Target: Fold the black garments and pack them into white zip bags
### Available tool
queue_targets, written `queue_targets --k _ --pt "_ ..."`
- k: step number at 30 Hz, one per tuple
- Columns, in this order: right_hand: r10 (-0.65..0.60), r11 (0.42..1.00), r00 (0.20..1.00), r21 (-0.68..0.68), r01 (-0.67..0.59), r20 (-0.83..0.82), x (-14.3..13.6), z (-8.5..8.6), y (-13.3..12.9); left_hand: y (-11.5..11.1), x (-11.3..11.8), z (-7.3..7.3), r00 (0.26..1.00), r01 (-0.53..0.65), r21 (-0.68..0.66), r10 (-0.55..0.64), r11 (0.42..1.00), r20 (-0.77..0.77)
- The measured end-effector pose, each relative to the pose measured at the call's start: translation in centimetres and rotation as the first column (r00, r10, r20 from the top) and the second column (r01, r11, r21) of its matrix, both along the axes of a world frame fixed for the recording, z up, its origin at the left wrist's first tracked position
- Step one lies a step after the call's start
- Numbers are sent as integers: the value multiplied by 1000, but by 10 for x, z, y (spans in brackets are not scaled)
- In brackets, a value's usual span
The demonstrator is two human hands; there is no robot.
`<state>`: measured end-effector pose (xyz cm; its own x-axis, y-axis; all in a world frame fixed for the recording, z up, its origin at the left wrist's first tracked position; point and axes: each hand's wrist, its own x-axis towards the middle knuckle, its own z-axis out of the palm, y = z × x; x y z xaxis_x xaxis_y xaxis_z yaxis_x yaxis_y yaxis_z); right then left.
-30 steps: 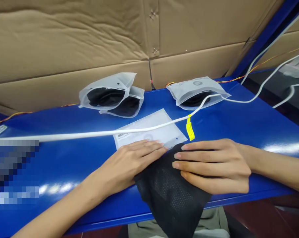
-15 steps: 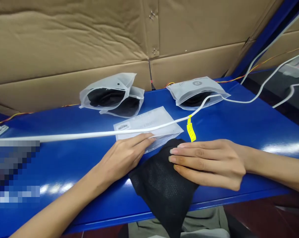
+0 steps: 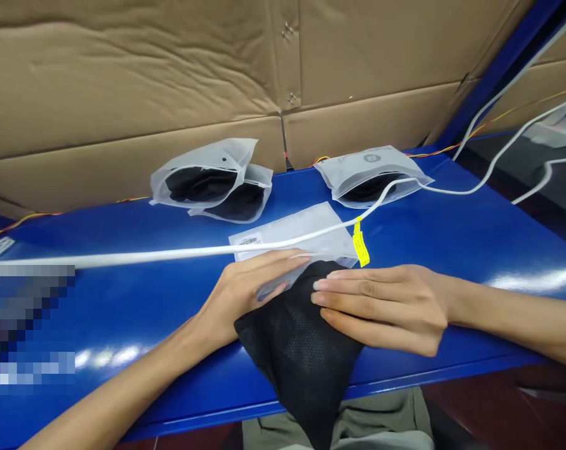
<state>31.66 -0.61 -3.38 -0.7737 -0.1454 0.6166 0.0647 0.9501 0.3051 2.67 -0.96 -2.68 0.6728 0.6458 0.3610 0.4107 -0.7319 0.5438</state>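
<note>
A piece of black mesh cloth hangs over the table's front edge, its top end at the mouth of a translucent white bag. My right hand grips the cloth's upper part, fingers pressed together over it and thumb hidden beneath. My left hand has its fingers on the bag's near edge and its thumb lower down, parting the opening. The bag lies flat on the blue table with a barcode label at its left end.
Two open bags with black contents stand at the back left, another such bag at the back right. A white cable with a yellow tag crosses above the table. Cardboard lines the back.
The white bag has shifted slightly right, and its mouth has been spread by my left thumb. My right hand and the black cloth have moved a little left, closer to the opening.
</note>
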Motion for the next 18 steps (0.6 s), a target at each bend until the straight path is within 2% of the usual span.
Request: queue_targets --k 4,7,10,13,15,18 --pt "-16 1000 1000 -12 16 5 0 -4 4 2 -4 3 993 118 -98 -114 988 41" --pt "-90 996 996 -10 90 12 0 -5 1 5 -8 2 986 164 -153 -158 975 51" --pt "-236 971 972 42 235 24 -2 -6 -7 6 -8 4 990 140 -139 -135 980 50" --pt "-383 920 923 105 378 36 -5 -7 -14 6 -4 10 996 88 -148 -84 985 34" --pt "-428 901 902 107 420 61 -5 -8 -14 6 0 15 999 47 -218 -42 975 31" --pt "-415 909 900 20 416 136 -4 -12 -10 7 3 18 999 22 -318 -6 948 50"
